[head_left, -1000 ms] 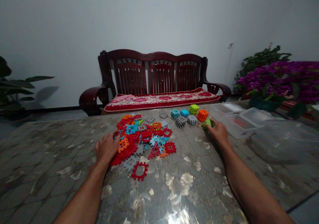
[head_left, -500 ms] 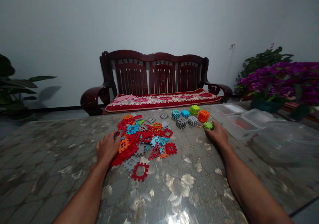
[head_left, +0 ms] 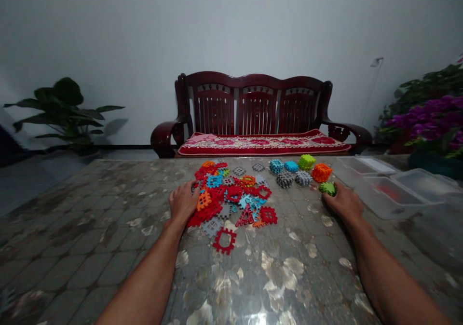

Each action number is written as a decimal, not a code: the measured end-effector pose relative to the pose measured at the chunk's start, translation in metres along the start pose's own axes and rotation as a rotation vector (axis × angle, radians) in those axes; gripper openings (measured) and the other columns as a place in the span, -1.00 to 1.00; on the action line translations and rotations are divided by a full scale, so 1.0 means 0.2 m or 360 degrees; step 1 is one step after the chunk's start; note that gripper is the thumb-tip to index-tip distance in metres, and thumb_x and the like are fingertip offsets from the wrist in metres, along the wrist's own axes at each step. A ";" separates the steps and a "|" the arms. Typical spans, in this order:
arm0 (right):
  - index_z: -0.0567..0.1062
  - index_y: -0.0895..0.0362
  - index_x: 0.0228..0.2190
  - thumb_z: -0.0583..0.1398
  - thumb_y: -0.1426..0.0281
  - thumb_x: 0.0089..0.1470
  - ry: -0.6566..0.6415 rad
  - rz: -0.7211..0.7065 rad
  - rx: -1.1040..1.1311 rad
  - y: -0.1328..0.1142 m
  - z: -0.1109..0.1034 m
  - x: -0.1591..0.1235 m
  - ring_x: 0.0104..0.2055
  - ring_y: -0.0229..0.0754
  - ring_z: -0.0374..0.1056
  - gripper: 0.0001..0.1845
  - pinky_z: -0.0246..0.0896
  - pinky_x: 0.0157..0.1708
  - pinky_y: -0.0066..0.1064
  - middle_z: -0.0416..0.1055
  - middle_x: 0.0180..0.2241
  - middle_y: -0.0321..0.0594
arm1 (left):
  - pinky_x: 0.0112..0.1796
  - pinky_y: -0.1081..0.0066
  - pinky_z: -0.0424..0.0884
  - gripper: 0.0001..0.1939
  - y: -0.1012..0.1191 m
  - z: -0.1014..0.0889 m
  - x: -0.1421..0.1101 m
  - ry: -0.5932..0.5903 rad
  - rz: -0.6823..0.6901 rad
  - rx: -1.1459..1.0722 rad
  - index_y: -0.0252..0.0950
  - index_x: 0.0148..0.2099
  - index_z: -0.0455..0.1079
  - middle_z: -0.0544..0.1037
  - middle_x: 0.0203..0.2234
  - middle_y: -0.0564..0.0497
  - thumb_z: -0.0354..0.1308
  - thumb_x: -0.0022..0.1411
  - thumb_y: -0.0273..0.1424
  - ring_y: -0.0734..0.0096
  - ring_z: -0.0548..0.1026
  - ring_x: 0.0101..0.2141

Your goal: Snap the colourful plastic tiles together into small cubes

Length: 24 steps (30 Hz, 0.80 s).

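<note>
Toothed plastic puzzle pieces [head_left: 208, 212], mostly red with blue, grey and orange ones, lie in a loose heap left of centre. My left hand [head_left: 183, 200] rests against the heap's left edge, next to an orange window-shaped piece [head_left: 204, 200]. Its thumb and forefinger are apart; the other fingertips are partly hidden. On the right, my right hand [head_left: 344, 202] has thumb and fingers around a small green stack of toothed pieces [head_left: 327, 188] on the table. Behind it stand an orange stack [head_left: 321, 172], a lime stack [head_left: 306, 162], and blue stacks [head_left: 277, 166] and grey ones [head_left: 285, 180].
Clear plastic boxes [head_left: 388, 192] sit right of my right hand, one with something red inside. The patterned table [head_left: 289, 286] extends to a wooden bench [head_left: 253, 84] with a red cover. A potted plant [head_left: 68, 108] is at left; purple flowers [head_left: 430, 117] stand at right.
The view has turned left, so everything appears farther right. Both hands keep their places beside the heap and the green stack.
</note>
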State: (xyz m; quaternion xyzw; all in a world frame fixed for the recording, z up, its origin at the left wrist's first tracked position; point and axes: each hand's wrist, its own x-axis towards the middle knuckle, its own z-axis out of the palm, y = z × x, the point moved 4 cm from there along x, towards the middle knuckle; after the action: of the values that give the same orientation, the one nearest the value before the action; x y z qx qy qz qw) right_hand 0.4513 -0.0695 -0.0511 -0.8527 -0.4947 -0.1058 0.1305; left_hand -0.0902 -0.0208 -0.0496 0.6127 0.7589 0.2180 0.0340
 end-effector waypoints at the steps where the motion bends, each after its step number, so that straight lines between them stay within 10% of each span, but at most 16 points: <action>1: 0.51 0.13 0.13 0.15 0.12 0.13 0.0004 -0.0001 0.0002 0.00 0.00 0.00 -0.09 0.23 0.52 -0.40 0.36 -0.15 -0.10 0.60 -0.13 0.14 | 0.25 0.05 0.24 -0.53 0.00 0.00 0.00 -0.0004 0.0000 -0.0002 -0.19 0.26 0.44 0.56 0.18 -0.15 -0.08 0.44 -0.27 0.06 0.46 0.18; 11: 0.47 0.23 0.18 0.12 0.13 0.20 0.0402 -0.0129 0.0294 -0.06 -0.12 -0.09 0.13 0.33 0.37 -0.36 0.25 0.08 0.08 0.47 0.09 0.29 | 0.27 0.06 0.20 -0.54 0.01 -0.01 -0.01 -0.0020 -0.0006 -0.0032 -0.22 0.27 0.43 0.55 0.19 -0.17 -0.05 0.44 -0.28 0.07 0.44 0.20; 19: 0.62 0.03 -0.04 0.10 0.27 0.16 -0.0044 -0.0896 0.0821 -0.64 -0.10 -0.22 0.11 0.09 0.43 -0.58 0.25 0.19 -0.05 0.61 0.00 -0.10 | 0.27 0.07 0.18 -0.57 0.00 0.01 0.00 -0.0015 0.0040 -0.0109 -0.19 0.24 0.45 0.55 0.19 -0.14 -0.03 0.43 -0.30 0.12 0.45 0.19; 24: 0.53 0.13 0.16 0.18 0.29 0.13 -0.0327 -0.1195 0.0729 -1.04 -0.05 -0.20 0.19 0.11 0.38 -0.43 0.21 0.23 -0.10 0.54 0.14 -0.06 | 0.27 0.10 0.18 -0.58 0.00 0.01 0.00 -0.0007 0.0033 -0.0123 -0.17 0.24 0.44 0.55 0.19 -0.13 -0.03 0.43 -0.31 0.13 0.45 0.20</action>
State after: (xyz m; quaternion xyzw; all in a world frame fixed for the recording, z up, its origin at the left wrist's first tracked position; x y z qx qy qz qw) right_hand 0.2504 -0.0065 -0.0292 -0.5694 -0.7907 0.0517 0.2187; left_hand -0.0899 -0.0209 -0.0517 0.6194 0.7433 0.2461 0.0572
